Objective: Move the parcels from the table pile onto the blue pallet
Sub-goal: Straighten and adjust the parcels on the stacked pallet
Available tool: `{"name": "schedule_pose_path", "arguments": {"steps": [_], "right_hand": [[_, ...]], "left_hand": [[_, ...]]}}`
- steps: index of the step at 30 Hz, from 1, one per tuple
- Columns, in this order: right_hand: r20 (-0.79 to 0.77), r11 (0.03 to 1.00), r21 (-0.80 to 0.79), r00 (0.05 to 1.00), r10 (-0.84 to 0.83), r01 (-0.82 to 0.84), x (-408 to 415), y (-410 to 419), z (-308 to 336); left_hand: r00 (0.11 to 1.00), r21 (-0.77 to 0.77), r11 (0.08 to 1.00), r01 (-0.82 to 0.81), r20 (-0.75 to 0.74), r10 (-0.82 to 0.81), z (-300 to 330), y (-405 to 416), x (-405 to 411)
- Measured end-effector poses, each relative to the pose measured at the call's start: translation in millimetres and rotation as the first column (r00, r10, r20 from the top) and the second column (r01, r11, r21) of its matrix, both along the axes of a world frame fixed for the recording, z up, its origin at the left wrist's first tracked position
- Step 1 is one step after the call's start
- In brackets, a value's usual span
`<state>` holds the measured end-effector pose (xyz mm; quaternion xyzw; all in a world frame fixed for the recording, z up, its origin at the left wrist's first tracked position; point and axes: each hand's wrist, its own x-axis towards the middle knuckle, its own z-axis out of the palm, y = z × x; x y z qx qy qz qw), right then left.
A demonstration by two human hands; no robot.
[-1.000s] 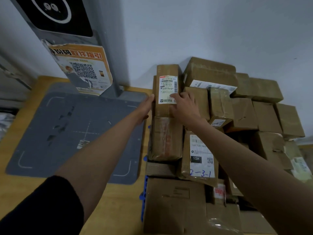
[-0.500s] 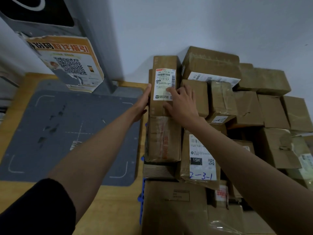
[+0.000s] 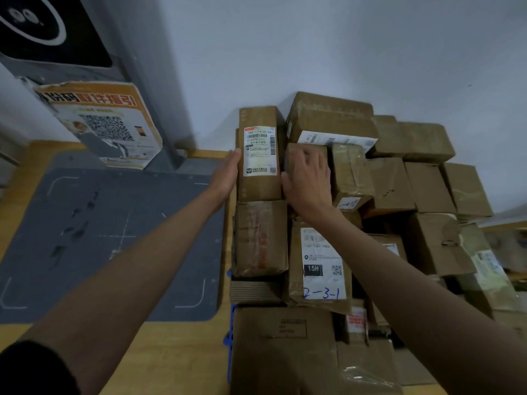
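Note:
A tall narrow brown parcel (image 3: 258, 155) with a white barcode label lies on top of the stack at the back left. My left hand (image 3: 226, 176) presses flat against its left side with straight fingers. My right hand (image 3: 309, 181) lies on the small brown parcel (image 3: 296, 155) just to its right, thumb beside the narrow parcel's right edge. Several more brown parcels (image 3: 390, 183) are stacked against the wall. Blue pallet (image 3: 228, 342) edges peek out under the stack's left side.
A grey scanning mat (image 3: 94, 240) covers the wooden table (image 3: 176, 357) on the left. Behind it rises a grey post (image 3: 148, 81) with an orange QR poster (image 3: 105, 124). The pale wall (image 3: 342, 47) stands right behind the stack.
My right hand slid off the label of the narrow parcel to its right side, onto the neighbouring small parcel. My left hand stays against the left side.

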<state>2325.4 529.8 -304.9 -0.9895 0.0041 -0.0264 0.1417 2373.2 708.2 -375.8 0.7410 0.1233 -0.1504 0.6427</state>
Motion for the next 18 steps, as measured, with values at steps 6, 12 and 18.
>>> {"name": "schedule_pose_path", "arguments": {"steps": [6,12,18], "right_hand": [[-0.123,0.998,-0.009,0.990,-0.068,0.067,-21,-18,-4],[-0.199,0.997,0.068,0.980,-0.025,0.039,-18,-24,-5],[-0.177,0.994,0.104,0.984,0.002,0.017,-24,-29,1]], "left_hand": [[0.996,-0.094,0.992,0.089,0.001,-0.089,9,-16,-18],[0.994,-0.106,0.991,0.077,-0.072,-0.085,14,-19,-17],[0.992,-0.117,0.992,0.056,-0.103,-0.068,23,-15,-22]]}}
